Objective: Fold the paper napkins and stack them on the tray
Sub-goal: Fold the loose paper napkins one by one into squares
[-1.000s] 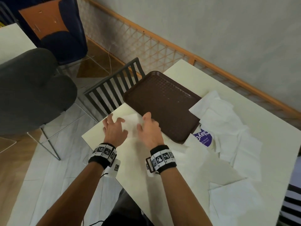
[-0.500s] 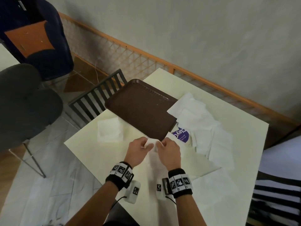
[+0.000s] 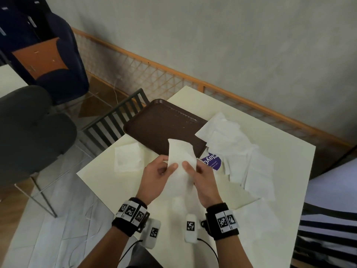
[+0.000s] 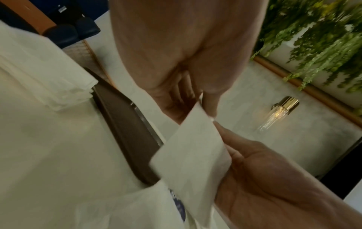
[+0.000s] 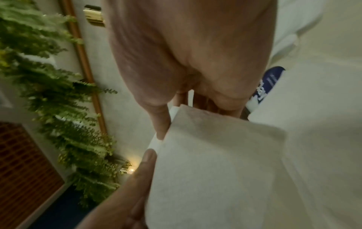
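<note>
Both hands hold one white paper napkin (image 3: 180, 157) up over the table, just in front of the brown tray (image 3: 154, 124). My left hand (image 3: 156, 175) pinches its left edge between thumb and fingers. At the right edge my right hand (image 3: 201, 175) pinches it the same way. The napkin (image 4: 192, 156) stands upright and slightly curled, its top over the tray's near rim. The tray (image 4: 125, 128) has nothing on it. A folded white napkin (image 3: 127, 159) lies flat on the table left of the hands. The napkin (image 5: 213, 162) fills the right wrist view.
A loose heap of unfolded napkins (image 3: 237, 149) lies right of the tray, partly covering a purple-labelled pack (image 3: 210, 161). More napkins (image 3: 257, 219) lie near the table's front right. A slatted chair back (image 3: 116, 120) stands at the table's left edge. A striped sleeve (image 3: 328, 238) is at far right.
Both hands left the folded napkin at the left, moved right, took hold of another napkin and lifted it off the table. The head view shifted right.
</note>
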A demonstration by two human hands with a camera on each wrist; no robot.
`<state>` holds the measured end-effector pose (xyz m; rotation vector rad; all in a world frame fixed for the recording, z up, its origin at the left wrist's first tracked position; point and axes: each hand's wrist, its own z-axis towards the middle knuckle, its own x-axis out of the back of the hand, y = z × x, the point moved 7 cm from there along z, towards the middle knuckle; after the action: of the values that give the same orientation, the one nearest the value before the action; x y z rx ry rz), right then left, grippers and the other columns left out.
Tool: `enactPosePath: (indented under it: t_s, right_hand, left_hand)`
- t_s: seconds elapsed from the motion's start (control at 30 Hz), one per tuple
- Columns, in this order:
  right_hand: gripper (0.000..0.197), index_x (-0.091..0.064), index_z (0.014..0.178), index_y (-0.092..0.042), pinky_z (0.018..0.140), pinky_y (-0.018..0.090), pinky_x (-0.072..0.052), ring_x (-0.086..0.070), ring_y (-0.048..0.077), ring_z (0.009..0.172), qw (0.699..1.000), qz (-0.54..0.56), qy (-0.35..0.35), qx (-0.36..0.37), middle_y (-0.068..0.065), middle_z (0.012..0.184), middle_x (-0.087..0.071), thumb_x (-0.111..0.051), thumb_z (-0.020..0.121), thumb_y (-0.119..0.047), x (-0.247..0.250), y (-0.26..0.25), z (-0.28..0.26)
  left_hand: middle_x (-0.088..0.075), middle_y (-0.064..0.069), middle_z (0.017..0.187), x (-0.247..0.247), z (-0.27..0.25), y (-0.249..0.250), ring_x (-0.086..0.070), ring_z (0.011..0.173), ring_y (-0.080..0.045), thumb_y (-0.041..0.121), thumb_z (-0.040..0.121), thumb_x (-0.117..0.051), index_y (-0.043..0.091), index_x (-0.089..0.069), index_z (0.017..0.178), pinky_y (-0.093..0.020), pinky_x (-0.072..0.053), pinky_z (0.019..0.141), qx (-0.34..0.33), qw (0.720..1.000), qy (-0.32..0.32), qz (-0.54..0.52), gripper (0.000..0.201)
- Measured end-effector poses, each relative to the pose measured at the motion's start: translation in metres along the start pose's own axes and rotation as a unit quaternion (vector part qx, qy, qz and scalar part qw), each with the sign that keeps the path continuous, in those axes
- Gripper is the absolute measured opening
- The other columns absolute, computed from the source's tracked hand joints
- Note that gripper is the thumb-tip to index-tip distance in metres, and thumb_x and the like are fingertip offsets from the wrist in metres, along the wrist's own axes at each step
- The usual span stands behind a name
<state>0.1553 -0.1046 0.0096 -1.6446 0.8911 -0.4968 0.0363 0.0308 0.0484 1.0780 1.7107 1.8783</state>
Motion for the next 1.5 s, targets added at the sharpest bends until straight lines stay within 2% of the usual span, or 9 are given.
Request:
enactPosePath:
  t_s: [0.27, 0.37, 0.5, 0.77, 0.97, 1.07, 1.17, 1.27, 1.5]
  right_hand:
    - [0.023, -0.082, 0.118, -0.007, 0.101, 0.053, -0.062, -0.077, 0.036, 0.114, 0.991, 0.068, -0.062, 0.094, 0.015, 0.119, -0.082, -0.082, 0.095, -0.006, -0.012, -0.043, 0.006]
    - [0.014, -0.085, 0.097, -0.007, 0.084, 0.04, -0.062, -0.077, 0.028, 0.096, 0.983, 0.096, -0.074, 0.141, 0.013, 0.103, -0.081, -0.082, 0.088, 0.004, -0.015, -0.058, 0.007]
    - [0.005, -0.079, 0.089, 0.008, 0.076, 0.035, -0.059, -0.073, 0.031, 0.092, 0.969, 0.118, -0.102, 0.191, 0.023, 0.107, -0.073, -0.079, 0.085, 0.006, -0.018, -0.069, 0.011]
    - [0.01, -0.089, 0.083, -0.016, 0.084, 0.04, -0.057, -0.07, 0.033, 0.109, 0.973, 0.099, -0.132, 0.164, 0.01, 0.12, -0.074, -0.081, 0.081, -0.011, -0.024, -0.067, 0.019]
    - [0.03, -0.078, 0.084, 0.013, 0.086, 0.031, -0.055, -0.064, 0.035, 0.115, 0.966, 0.101, -0.178, 0.159, 0.025, 0.124, -0.07, -0.049, 0.082, 0.005, -0.032, -0.07, 0.018]
    - [0.031, -0.075, 0.089, 0.003, 0.094, 0.034, -0.054, -0.068, 0.031, 0.113, 0.969, -0.017, -0.114, 0.217, 0.016, 0.118, -0.075, -0.046, 0.096, -0.008, -0.042, -0.083, 0.016]
    - [0.031, -0.064, 0.097, -0.022, 0.082, 0.033, -0.048, -0.062, 0.011, 0.091, 0.895, -0.309, -0.065, 0.314, -0.01, 0.096, -0.069, -0.045, 0.113, -0.04, -0.089, -0.092, 0.008]
    - [0.026, -0.049, 0.095, -0.034, 0.075, 0.032, -0.034, -0.044, 0.004, 0.077, 0.821, -0.432, -0.06, 0.369, -0.02, 0.084, -0.049, -0.038, 0.117, -0.041, -0.131, -0.081, 0.009]
    - [0.031, -0.053, 0.087, -0.025, 0.065, 0.024, -0.041, -0.049, 0.004, 0.064, 0.942, -0.256, -0.019, 0.214, -0.01, 0.071, -0.052, -0.05, 0.115, -0.036, -0.145, -0.051, 0.056]
  left_hand:
    - [-0.083, 0.008, 0.098, 0.036, -0.002, 0.056, -0.08, 0.093, -0.012, 0.013, 0.099, -0.076, 0.015, -0.083, 0.108, -0.03, -0.065, 0.086, -0.073, 0.997, -0.005, 0.008, 0.011]
    - [-0.083, 0.003, 0.101, 0.046, 0.0, 0.067, -0.079, 0.095, -0.018, 0.003, 0.098, -0.074, 0.015, -0.083, 0.109, -0.027, -0.063, 0.085, -0.106, 0.994, -0.011, -0.006, 0.018]
    - [-0.082, -0.005, 0.1, 0.055, 0.001, 0.072, -0.078, 0.094, -0.025, -0.008, 0.099, -0.068, 0.006, -0.082, 0.104, -0.026, -0.06, 0.086, -0.114, 0.992, -0.017, -0.059, 0.02]
    - [-0.076, -0.007, 0.096, 0.065, 0.005, 0.065, -0.074, 0.093, -0.02, -0.015, 0.103, -0.056, 0.0, -0.076, 0.098, -0.025, -0.058, 0.083, -0.107, 0.992, -0.033, -0.054, 0.025]
    - [-0.069, -0.007, 0.094, 0.077, 0.005, 0.05, -0.064, 0.093, -0.033, 0.003, 0.106, -0.047, 0.008, -0.073, 0.097, -0.043, -0.054, 0.084, -0.085, 0.996, -0.023, -0.032, 0.028]
    - [-0.068, 0.001, 0.087, 0.085, -0.001, 0.051, -0.06, 0.079, -0.027, 0.008, 0.103, -0.05, 0.014, -0.073, 0.092, -0.039, -0.048, 0.072, -0.112, 0.993, -0.019, 0.027, 0.026]
    - [-0.069, 0.009, 0.083, 0.086, -0.004, 0.057, -0.06, 0.072, -0.012, 0.005, 0.103, -0.057, 0.012, -0.071, 0.091, -0.015, -0.043, 0.07, -0.149, 0.985, -0.03, 0.08, 0.02]
    - [-0.068, 0.004, 0.082, 0.096, -0.002, 0.052, -0.063, 0.074, -0.018, 0.018, 0.105, -0.06, 0.013, -0.069, 0.09, -0.018, -0.048, 0.073, -0.158, 0.983, -0.01, 0.091, 0.019]
    - [-0.071, 0.002, 0.078, 0.16, 0.005, 0.022, -0.067, 0.073, -0.02, 0.02, 0.1, -0.076, 0.015, -0.071, 0.082, -0.033, -0.057, 0.072, -0.085, 0.981, 0.162, 0.058, 0.019]
